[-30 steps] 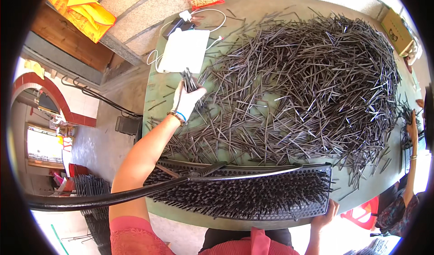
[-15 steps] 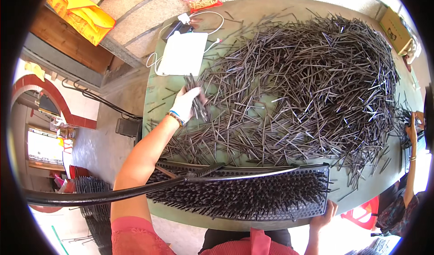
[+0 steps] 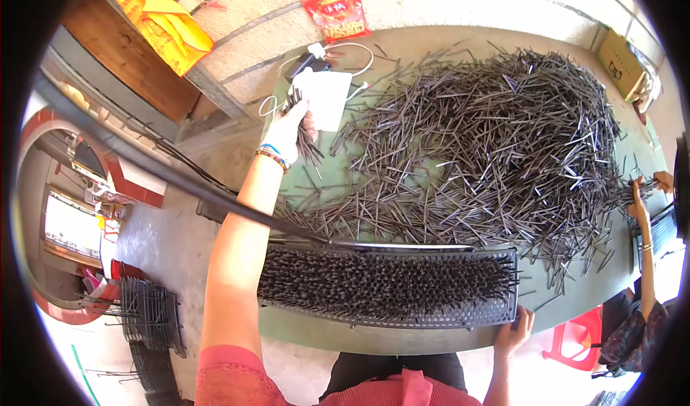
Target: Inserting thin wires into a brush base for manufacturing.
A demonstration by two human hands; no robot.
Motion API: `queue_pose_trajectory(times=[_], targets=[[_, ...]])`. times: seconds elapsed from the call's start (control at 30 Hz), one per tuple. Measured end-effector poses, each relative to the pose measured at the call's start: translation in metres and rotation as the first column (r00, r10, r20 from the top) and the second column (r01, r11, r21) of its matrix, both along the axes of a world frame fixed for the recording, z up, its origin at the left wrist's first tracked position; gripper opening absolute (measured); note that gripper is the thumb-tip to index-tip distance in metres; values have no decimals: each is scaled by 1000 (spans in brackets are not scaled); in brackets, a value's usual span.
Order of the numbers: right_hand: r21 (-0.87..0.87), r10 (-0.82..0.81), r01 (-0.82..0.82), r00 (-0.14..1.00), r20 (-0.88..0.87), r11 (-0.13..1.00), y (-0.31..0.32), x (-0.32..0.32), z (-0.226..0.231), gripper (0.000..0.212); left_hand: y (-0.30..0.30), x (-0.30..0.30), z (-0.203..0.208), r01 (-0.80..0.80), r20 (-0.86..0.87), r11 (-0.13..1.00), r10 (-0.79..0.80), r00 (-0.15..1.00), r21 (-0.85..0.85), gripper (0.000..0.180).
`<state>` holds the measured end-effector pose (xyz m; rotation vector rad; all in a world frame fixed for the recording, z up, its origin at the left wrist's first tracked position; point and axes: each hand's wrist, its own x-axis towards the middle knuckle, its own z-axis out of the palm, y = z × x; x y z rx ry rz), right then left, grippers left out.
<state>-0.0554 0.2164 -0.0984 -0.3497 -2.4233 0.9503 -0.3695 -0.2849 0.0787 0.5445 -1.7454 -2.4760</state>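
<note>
Thin dark sticks (image 3: 307, 148) are bunched in the left hand (image 3: 290, 128), fingers closed around them, beyond the left part of the perforated tray (image 3: 471, 311). A loose heap (image 3: 496, 143) lies beyond the tray; the right hand (image 3: 513, 336) is at the tray's near right corner, its grip unclear.

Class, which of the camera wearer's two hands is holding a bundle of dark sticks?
The left hand, by the white flat item, grips the bundle of dark sticks. The right hand shows none; it is at the black tray's near right corner.
</note>
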Motion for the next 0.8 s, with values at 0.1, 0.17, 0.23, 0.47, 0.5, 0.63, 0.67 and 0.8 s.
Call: queue_pose_trajectory(times=[0.1, 0.17, 0.23, 0.47, 0.5, 0.63, 0.67, 0.8], targets=[[-3, 9, -9, 1000, -6, 1000, 1, 4, 0, 14, -15, 22, 26, 20, -130, 995, -7, 991, 96, 17], [-13, 24, -24, 1000, -9, 1000, 2, 4, -2, 13, -24, 48, 44, -11, -190, 982, 47, 981, 188, 17], [-36, 43, -44, 999, -34, 998, 4, 6, 0, 13, -30, 84, 67, -124, -195, 945, 189, 963, 302, 17], [-311, 28, -154, 927, -373, 938, 7, 14, 47, 17, -1, 241, 100, 112, -396, 820, 147, 906, 562, 15], [-378, 78, -225, 928, -365, 898, -14, 18, 77, 17, 13, 261, 100, 107, -390, 797, 168, 905, 594, 15], [-695, 546, -558, 790, -278, 453, -124, 18, 162, 42, 96, 309, 81, 141, -367, 723, 164, 916, 676, 17], [-819, 591, -540, 731, -341, 196, -152, 16, 150, 60, 117, 319, 77, 98, -343, 736, 190, 920, 670, 16], [-918, 634, -194, 673, -381, -345, -214, 32, 152, 65, 181, 331, 41, -274, -252, 869, 397, 882, 411, 19]])
